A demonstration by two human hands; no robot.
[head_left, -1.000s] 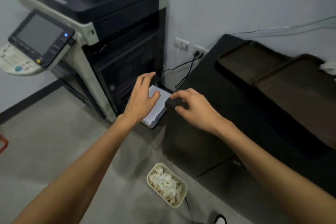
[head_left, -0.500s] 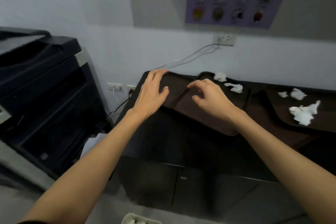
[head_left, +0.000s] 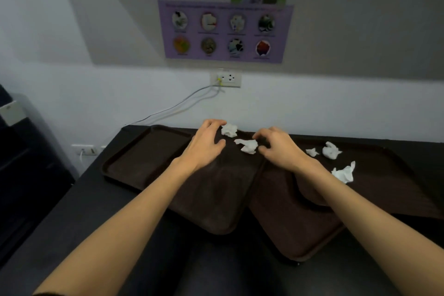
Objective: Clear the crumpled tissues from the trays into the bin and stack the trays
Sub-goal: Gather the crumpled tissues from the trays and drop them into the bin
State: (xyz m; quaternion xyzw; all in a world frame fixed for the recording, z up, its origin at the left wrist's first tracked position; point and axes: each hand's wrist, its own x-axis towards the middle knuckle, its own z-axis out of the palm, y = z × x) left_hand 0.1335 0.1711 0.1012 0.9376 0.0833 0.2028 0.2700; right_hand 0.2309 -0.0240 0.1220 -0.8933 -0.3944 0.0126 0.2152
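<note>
Task barely begun, by my reading.

- Trays: what look like four dark brown trays are lying spread and overlapping on the black cabinet top (head_left: 72,223), not stacked. The left tray (head_left: 134,166) is sitting bare at centre left. The middle tray (head_left: 216,202) is lying askew over its neighbours. The lower right tray (head_left: 295,228) is poking out toward the bottom of the frame, and the far right tray (head_left: 389,190) is resting partly over it.
- Tissues: five crumpled pieces are showing, all still on trays. Two are lying at the far end of the middle tray: the upper tissue (head_left: 229,130) and the centre tissue (head_left: 248,145). Three are lying on the far right tray: a small scrap (head_left: 311,152), a wad (head_left: 331,150) and a larger torn piece (head_left: 344,173).
- Left hand (head_left: 204,144): hovering over the middle tray, fingers loosely bent and spread, tips just beside the upper tissue, holding nothing.
- Right hand (head_left: 281,149): fingers bent claw-like, thumb and forefinger apart and framing the centre tissue's right edge. Cannot tell whether they are touching it.
- Bin: not showing in this frame.

Left to do: gathering all five tissues, binning them, then squaring the trays into one stack.
</note>
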